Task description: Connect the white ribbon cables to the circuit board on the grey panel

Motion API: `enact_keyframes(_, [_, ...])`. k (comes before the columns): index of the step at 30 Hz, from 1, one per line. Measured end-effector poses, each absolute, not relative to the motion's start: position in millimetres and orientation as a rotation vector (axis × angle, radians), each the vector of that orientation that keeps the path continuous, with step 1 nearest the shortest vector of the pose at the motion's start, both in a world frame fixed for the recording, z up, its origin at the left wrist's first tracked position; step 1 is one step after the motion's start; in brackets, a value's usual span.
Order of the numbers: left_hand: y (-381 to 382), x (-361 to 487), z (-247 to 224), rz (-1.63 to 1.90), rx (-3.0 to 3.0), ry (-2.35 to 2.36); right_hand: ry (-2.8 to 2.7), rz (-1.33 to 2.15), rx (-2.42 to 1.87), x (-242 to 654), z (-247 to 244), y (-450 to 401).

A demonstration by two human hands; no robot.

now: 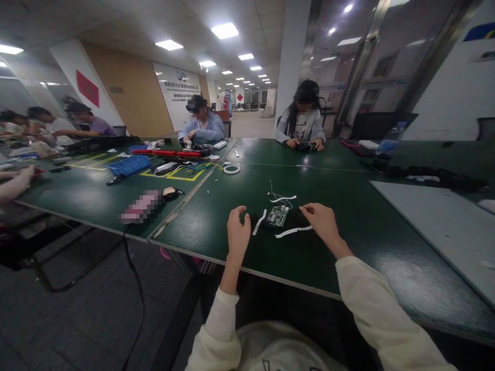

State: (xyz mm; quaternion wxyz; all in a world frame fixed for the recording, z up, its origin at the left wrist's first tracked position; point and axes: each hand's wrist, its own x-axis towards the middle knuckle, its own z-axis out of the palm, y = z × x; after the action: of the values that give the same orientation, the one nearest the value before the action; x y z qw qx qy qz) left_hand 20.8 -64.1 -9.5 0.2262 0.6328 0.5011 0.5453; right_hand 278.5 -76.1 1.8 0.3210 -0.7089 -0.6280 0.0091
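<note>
A small green circuit board (277, 216) lies on the dark green table, with thin wires (279, 197) running from its far side. White strips surround it: one on the left (259, 222), one beyond it (283, 199) and one on the near side (291, 232). My left hand (238, 232) is raised to the left of the board, thumb and fingers apart, holding nothing. On the right, my right hand (322, 221) has thumb and forefinger pinched together near the end of the near strip; what is between them is too small to make out.
A white tape roll (231, 169), a blue basket (129, 166) and a blurred pink item (142, 207) are on the left. A grey panel (433, 232) lies at right. Two people sit across the table (332, 178); others are at far left.
</note>
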Motion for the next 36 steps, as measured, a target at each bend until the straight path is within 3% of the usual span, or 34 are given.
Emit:
enact_keyframes(7, [-66, 16, -6, 1.641, 1.414, 1.283, -1.427, -0.055, -1.728, 268, 11, -83])
enact_keyframes(20, [-103, 71, -6, 0.990, 1.173, 0.874, -0.974, 0.005, -1.559, 253, 9, -76])
enact_keyframes(27, [-79, 82, 20, 1.180, 0.637, 0.647, -1.149, 0.278, -1.361, 243, -3, -69])
enact_keyframes(36, [-28, 45, 29, 1.007, 0.571, 0.734, -1.552, 0.591, -1.166, 238, 6, -80])
